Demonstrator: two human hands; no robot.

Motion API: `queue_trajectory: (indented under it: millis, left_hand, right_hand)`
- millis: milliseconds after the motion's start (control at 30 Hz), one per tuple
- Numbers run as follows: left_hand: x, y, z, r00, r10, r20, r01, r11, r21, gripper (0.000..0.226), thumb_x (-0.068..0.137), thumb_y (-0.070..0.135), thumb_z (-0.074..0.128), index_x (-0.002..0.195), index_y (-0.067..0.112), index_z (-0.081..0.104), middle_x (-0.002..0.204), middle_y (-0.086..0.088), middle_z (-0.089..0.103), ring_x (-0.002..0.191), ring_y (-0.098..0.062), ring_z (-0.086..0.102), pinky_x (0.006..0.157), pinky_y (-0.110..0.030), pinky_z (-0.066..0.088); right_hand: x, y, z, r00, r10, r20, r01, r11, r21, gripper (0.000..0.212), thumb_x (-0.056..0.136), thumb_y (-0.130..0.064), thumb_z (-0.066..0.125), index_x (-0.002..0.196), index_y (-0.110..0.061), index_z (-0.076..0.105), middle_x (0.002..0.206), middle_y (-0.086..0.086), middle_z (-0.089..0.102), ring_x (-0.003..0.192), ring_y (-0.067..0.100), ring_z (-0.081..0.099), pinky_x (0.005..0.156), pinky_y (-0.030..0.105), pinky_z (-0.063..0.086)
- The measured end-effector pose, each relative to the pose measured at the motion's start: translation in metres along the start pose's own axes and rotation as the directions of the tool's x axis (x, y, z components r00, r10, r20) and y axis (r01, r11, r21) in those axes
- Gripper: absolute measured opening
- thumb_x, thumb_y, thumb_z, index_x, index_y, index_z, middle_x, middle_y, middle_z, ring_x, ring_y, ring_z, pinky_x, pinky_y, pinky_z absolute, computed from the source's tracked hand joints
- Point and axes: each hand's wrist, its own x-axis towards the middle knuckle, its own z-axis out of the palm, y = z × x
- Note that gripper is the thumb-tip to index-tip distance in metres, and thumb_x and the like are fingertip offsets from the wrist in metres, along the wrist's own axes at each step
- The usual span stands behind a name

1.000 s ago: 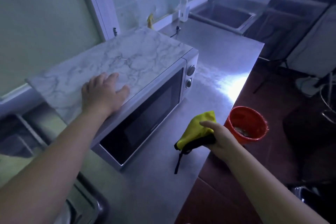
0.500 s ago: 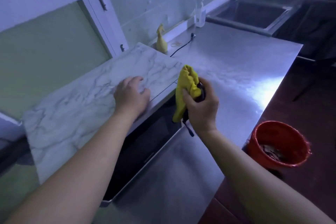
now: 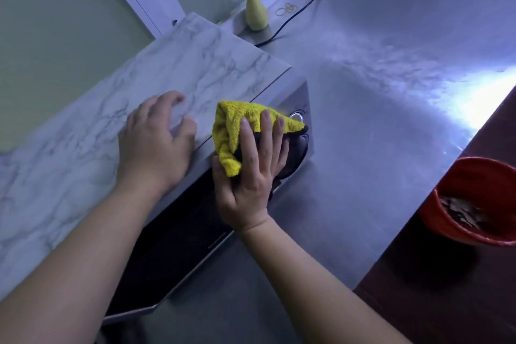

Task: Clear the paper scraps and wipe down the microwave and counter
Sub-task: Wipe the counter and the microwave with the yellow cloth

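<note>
A microwave (image 3: 209,64) with a marble-patterned top stands on the steel counter (image 3: 391,92). My left hand (image 3: 156,142) rests flat on its top near the front edge. My right hand (image 3: 251,176) presses a yellow and black cloth (image 3: 231,126) against the control panel on the front, fingers spread straight over it. One knob (image 3: 296,116) peeks out beside the cloth. The dark door glass shows below my right wrist. Paper scraps (image 3: 460,212) lie inside a red bucket (image 3: 474,167) beyond the counter's right edge.
A yellow spray bottle (image 3: 255,11) stands behind the microwave by the wall. A black power cable (image 3: 293,17) and some rubber bands (image 3: 286,10) lie on the counter nearby. A dark floor lies beyond the counter's right edge.
My right hand brought the cloth from mid-air onto the microwave's control panel and flattened over it. My left hand stayed on the top. The view moved closer and lower.
</note>
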Motion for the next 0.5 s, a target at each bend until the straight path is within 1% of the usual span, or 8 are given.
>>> queue_trajectory:
  millis: [100, 167, 233, 267, 300, 367, 433, 500]
  left_hand:
    - [0.001, 0.001, 0.002, 1.000, -0.026, -0.013, 0.026, 1.000, -0.004, 0.055, 0.084, 0.044, 0.037, 0.135, 0.028, 0.052, 0.144, -0.003, 0.050, 0.135, -0.026, 0.039, 0.112, -0.039, 0.027]
    - [0.001, 0.001, 0.002, 0.999, -0.040, -0.007, 0.040, 0.999, -0.009, 0.054, 0.085, 0.044, 0.037, 0.135, 0.030, 0.052, 0.145, -0.001, 0.049, 0.135, -0.025, 0.038, 0.112, -0.039, 0.027]
    - [0.000, 0.001, 0.002, 0.999, -0.048, -0.006, 0.048, 0.999, -0.016, 0.053, 0.085, 0.044, 0.037, 0.134, 0.031, 0.051, 0.145, 0.000, 0.048, 0.135, -0.025, 0.038, 0.112, -0.040, 0.026]
    - [0.000, 0.002, 0.002, 0.999, -0.048, -0.008, 0.047, 0.999, -0.019, 0.053, 0.085, 0.044, 0.037, 0.134, 0.031, 0.051, 0.145, 0.000, 0.049, 0.135, -0.024, 0.038, 0.113, -0.040, 0.026]
    - [0.000, 0.001, 0.002, 0.999, -0.048, -0.011, 0.048, 0.999, -0.022, 0.053, 0.084, 0.044, 0.037, 0.134, 0.031, 0.051, 0.144, 0.000, 0.049, 0.135, -0.024, 0.038, 0.113, -0.040, 0.026]
    - [0.001, 0.000, 0.003, 0.999, -0.052, -0.015, 0.051, 0.998, -0.025, 0.053, 0.084, 0.044, 0.038, 0.133, 0.032, 0.052, 0.144, 0.001, 0.049, 0.134, -0.024, 0.039, 0.112, -0.040, 0.027]
    - [0.002, -0.001, 0.004, 0.998, -0.054, -0.019, 0.054, 0.998, -0.027, 0.051, 0.085, 0.044, 0.039, 0.133, 0.033, 0.052, 0.143, 0.000, 0.049, 0.132, -0.024, 0.039, 0.111, -0.039, 0.027]
    - [0.002, -0.002, 0.005, 0.998, -0.054, -0.020, 0.053, 0.998, -0.027, 0.050, 0.086, 0.043, 0.040, 0.133, 0.033, 0.052, 0.143, 0.000, 0.049, 0.132, -0.024, 0.039, 0.111, -0.039, 0.027]
  right_hand:
    - [-0.020, 0.016, 0.006, 0.993, 0.117, -0.016, -0.115, 0.991, 0.073, 0.051, 0.101, -0.045, 0.044, 0.148, -0.031, 0.030, 0.158, 0.014, 0.028, 0.154, 0.029, 0.015, 0.119, 0.059, 0.014]
    - [-0.039, 0.032, 0.006, 0.976, 0.218, -0.009, -0.216, 0.972, 0.089, 0.052, 0.103, -0.044, 0.043, 0.151, -0.034, 0.026, 0.159, 0.015, 0.025, 0.154, 0.030, 0.014, 0.121, 0.057, 0.012]
    - [-0.060, 0.051, 0.004, 0.935, 0.354, 0.007, -0.352, 0.927, 0.128, 0.055, 0.102, -0.040, 0.047, 0.152, -0.038, 0.024, 0.162, 0.014, 0.024, 0.154, 0.031, 0.014, 0.121, 0.059, 0.012]
    - [-0.068, 0.060, 0.003, 0.896, 0.444, 0.016, -0.441, 0.885, 0.152, 0.059, 0.100, -0.035, 0.050, 0.152, -0.041, 0.023, 0.163, 0.013, 0.024, 0.153, 0.032, 0.014, 0.121, 0.060, 0.013]
    - [-0.075, 0.067, 0.002, 0.841, 0.540, 0.022, -0.535, 0.826, 0.178, 0.063, 0.098, -0.030, 0.052, 0.152, -0.045, 0.021, 0.163, 0.011, 0.023, 0.153, 0.034, 0.016, 0.121, 0.061, 0.013]
    - [-0.081, 0.078, 0.003, 0.717, 0.695, 0.041, -0.685, 0.694, 0.223, 0.066, 0.096, -0.025, 0.052, 0.148, -0.045, 0.017, 0.163, 0.004, 0.021, 0.153, 0.031, 0.017, 0.122, 0.059, 0.015]
    - [-0.082, 0.082, 0.003, 0.660, 0.749, 0.057, -0.738, 0.632, 0.237, 0.064, 0.096, -0.027, 0.051, 0.147, -0.041, 0.017, 0.163, 0.004, 0.023, 0.152, 0.027, 0.020, 0.122, 0.055, 0.018]
    - [-0.076, 0.077, 0.001, 0.618, 0.784, 0.061, -0.769, 0.586, 0.257, 0.065, 0.095, -0.028, 0.051, 0.152, -0.037, 0.021, 0.160, 0.004, 0.032, 0.148, 0.022, 0.031, 0.122, 0.045, 0.024]
